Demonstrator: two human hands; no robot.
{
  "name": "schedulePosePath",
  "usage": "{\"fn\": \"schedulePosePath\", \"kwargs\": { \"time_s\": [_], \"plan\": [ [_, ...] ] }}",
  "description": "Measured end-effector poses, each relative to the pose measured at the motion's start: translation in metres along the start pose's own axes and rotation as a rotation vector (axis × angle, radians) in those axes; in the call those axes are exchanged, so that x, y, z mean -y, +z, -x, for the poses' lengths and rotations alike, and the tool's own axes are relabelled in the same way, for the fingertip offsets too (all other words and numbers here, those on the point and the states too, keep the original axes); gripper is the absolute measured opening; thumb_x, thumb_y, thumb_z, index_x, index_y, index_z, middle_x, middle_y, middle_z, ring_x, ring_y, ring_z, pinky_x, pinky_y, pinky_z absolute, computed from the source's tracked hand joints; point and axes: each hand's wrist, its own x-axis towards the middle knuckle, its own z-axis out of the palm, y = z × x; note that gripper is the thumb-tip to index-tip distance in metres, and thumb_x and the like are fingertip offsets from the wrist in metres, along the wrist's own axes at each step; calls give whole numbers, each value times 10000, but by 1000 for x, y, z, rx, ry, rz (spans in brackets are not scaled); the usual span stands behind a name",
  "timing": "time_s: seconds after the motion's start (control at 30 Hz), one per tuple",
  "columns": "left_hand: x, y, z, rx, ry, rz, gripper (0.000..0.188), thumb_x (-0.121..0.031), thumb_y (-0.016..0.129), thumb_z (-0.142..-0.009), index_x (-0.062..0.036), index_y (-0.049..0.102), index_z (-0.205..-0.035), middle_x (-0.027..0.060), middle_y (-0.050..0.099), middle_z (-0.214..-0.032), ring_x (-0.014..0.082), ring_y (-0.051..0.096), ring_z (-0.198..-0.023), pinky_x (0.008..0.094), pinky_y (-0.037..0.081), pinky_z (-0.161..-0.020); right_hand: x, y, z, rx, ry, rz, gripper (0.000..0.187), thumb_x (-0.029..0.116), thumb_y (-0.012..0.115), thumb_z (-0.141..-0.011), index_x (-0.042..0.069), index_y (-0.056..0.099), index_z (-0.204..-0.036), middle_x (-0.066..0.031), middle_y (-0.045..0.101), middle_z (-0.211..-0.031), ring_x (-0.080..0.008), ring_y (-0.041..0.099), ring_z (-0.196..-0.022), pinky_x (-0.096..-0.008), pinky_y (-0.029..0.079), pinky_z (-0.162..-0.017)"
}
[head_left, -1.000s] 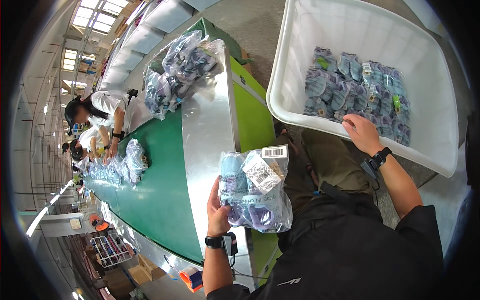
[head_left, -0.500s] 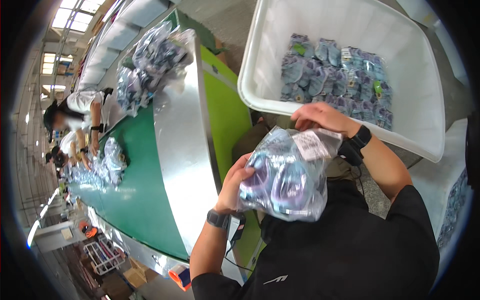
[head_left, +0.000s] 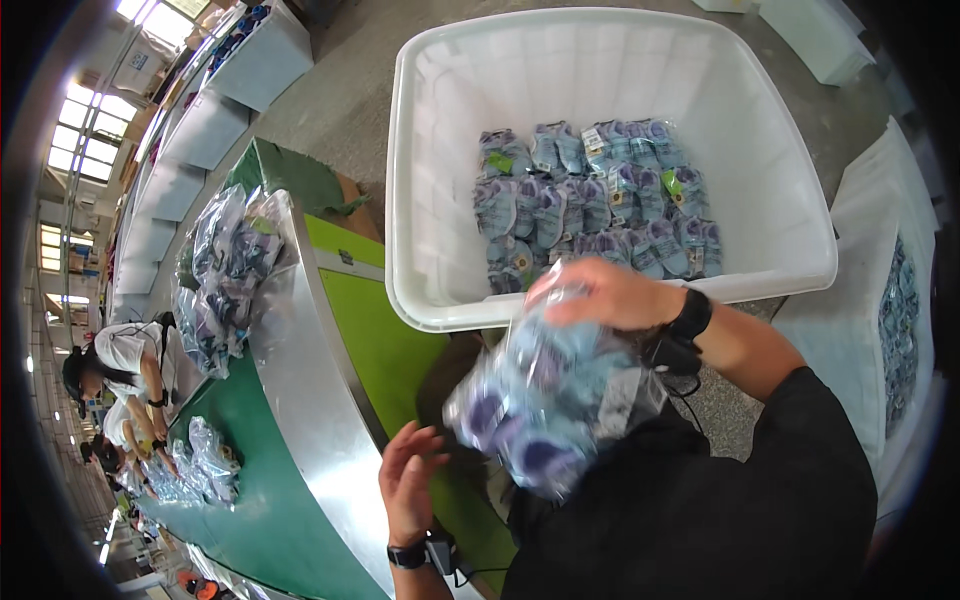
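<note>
My right hand (head_left: 610,295) grips the gathered upper end of a clear plastic bag (head_left: 545,385) packed with small light-blue and purple footwear; I cannot tell if they are socks or slippers. The bag hangs in front of my body, a little blurred, with a white label on its side. My left hand (head_left: 408,485) is apart from the bag, at its left, open with the fingers bent and nothing in them. Just beyond my right hand stands a big white bin (head_left: 430,200), where similar bagged footwear (head_left: 610,200) lies in rows.
At left runs a green-topped table (head_left: 280,480) with a metal edge (head_left: 300,370) and lime-green side. A heap of plastic bags (head_left: 225,280) lies at its far end. Two people (head_left: 130,350) work across the table beside more bags (head_left: 210,460). Another white bin (head_left: 850,290) stands at right.
My left hand has let go of the bag and moved down and left. My right hand now grips the bag's top, and the bag has tilted. The view has turned toward the white bin.
</note>
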Motion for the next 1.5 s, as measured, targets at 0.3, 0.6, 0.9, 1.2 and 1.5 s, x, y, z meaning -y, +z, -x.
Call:
{"fn": "schedulePosePath", "kwargs": {
  "time_s": [0.3,0.6,0.9,1.2,1.5],
  "plan": [
    [33,-92,17,-570,135,63,296,-129,562,-1001,14,540,-1259,116,671,-1004,131,644,-758,206,514,-590,-40,-91,-11,-587,254,-336,625,258,642,-949,-52,394,-1433,-62,671,-968,-80,623,-730,-220,503,-570],
    [47,-96,15,-608,184,-55,280,-90,570,-986,28,533,-1237,135,680,-952,87,605,-672,162,478,-518,-132,-93,-7,-420,772,-155,695,413,654,-933,-28,414,-1413,-122,664,-998,-169,679,-774,-301,577,-589],
    [52,-92,14,-580,220,-43,274,-77,570,-978,38,533,-1223,155,678,-978,93,607,-681,171,488,-540,-101,-97,14,-34,655,254,507,456,596,-959,39,646,-1244,-77,683,-1003,-174,668,-907,-339,539,-732],
    [14,-115,12,-372,-65,108,365,-105,573,-984,62,527,-1306,155,681,-1027,159,676,-768,250,554,-635,-79,-5,-9,-90,284,218,370,274,646,-954,18,641,-1221,-109,690,-1120,-190,650,-1038,-330,508,-915],
    [-43,-270,4,-539,-12,-88,373,-180,634,-960,-5,565,-1283,81,663,-1077,178,639,-964,347,551,-819,-86,39,-20,-422,178,494,162,133,668,-855,-8,647,-932,-65,623,-816,-139,572,-704,-287,449,-653]
  ]
}}
